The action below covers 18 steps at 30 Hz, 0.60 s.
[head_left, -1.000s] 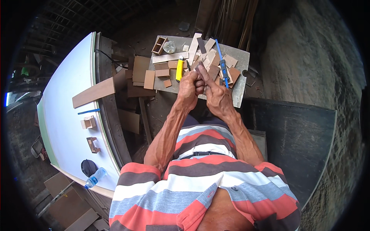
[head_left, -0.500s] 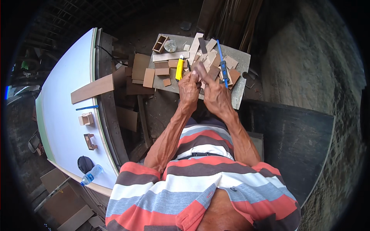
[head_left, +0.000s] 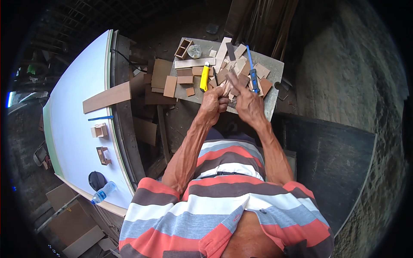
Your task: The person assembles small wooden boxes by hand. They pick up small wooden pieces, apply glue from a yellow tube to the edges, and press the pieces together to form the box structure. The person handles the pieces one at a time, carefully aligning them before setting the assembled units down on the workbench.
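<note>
My left hand [head_left: 212, 104] is curled closed over the near edge of a low work board [head_left: 189, 95], thumb pointing toward the other hand. Whatever its fingertips pinch is too small to make out against the wood pieces behind. Close on its right is my right hand [head_left: 250, 105], its forefinger stretched toward the left thumb and slightly blurred; no held object shows in it. Small wood pieces [head_left: 221, 76] in pale and brown tones lie heaped just beyond both hands. Left of the heap is a yellow utility knife [head_left: 205, 77]; to its right lies a long blue tool [head_left: 253, 75].
A small divided wooden box [head_left: 183, 48] and a clear round container [head_left: 194, 51] stand at the board's far left. On the white panel [head_left: 71, 99] lie a brown plank [head_left: 106, 97], small wooden frames [head_left: 99, 130] and a water bottle [head_left: 103, 192]. A dark board [head_left: 327, 159] lies right.
My hands have drawn slightly apart, the left fingers now showing more clearly curled. The whole view has shifted a little, with the board appearing farther right.
</note>
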Tool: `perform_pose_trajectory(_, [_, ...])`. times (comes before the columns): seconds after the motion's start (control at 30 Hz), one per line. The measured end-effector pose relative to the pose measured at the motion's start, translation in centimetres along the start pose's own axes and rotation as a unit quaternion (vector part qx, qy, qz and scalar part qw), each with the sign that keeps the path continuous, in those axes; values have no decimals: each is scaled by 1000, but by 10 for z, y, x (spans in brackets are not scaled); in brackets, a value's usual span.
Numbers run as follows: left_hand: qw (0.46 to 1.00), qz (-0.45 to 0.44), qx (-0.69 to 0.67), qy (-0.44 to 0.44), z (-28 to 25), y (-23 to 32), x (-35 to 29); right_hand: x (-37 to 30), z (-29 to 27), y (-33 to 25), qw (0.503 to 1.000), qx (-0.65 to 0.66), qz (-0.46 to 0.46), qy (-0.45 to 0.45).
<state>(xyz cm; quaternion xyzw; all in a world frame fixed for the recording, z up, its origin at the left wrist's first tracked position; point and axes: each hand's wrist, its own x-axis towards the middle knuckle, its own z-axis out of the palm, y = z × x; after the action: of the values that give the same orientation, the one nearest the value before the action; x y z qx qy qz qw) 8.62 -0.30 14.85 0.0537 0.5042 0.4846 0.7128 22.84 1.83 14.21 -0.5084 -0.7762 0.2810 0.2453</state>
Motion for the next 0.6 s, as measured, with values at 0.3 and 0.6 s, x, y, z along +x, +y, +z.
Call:
perform_pose_trajectory(0.3, [989, -88, -34, -111, -7, 7, -12, 1, -1, 25, 999, 31, 9, -25])
perform_pose_trajectory(0.6, [974, -167, -55, -146, -3, -6, -4, 0, 6, 3, 944, 316, -77, 49])
